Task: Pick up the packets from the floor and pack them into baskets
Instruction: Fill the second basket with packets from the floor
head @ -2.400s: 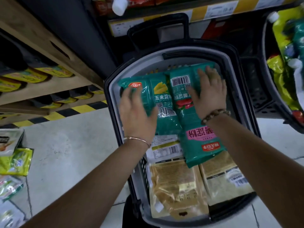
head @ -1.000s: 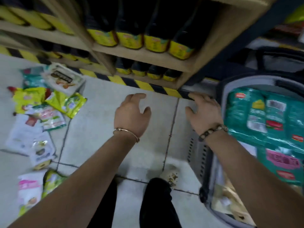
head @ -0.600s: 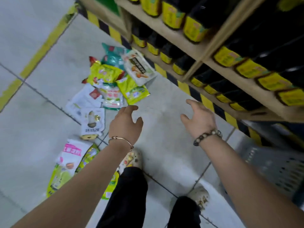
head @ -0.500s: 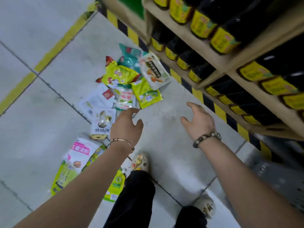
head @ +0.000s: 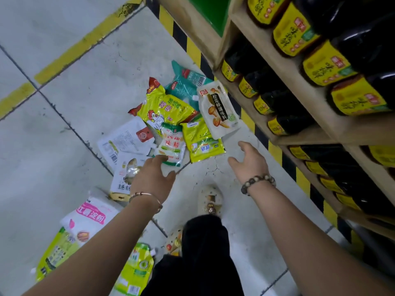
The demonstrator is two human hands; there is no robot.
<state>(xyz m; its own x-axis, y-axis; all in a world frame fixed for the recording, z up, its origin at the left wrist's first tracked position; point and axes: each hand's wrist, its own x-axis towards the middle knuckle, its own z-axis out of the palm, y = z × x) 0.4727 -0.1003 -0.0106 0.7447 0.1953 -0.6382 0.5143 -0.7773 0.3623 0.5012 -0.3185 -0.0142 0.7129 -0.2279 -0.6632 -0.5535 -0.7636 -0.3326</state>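
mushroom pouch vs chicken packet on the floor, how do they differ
The mushroom pouch is white; the chicken packet is yellow with red edges. The pouch lies next to the shelf; the packet lies farther out. Both lie on the floor, not yet picked up.

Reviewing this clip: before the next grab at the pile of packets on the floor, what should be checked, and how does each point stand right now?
1. The left hand is empty with its fingers open: ok.
2. The right hand is empty and open above the floor: ok.
3. The small white packet with red print, nearest the left hand, lies on top with nothing over it: ok.
4. Left fingertips are already touching that packet: cannot tell.
5. A basket is in view for the drop: not ok, none in frame.
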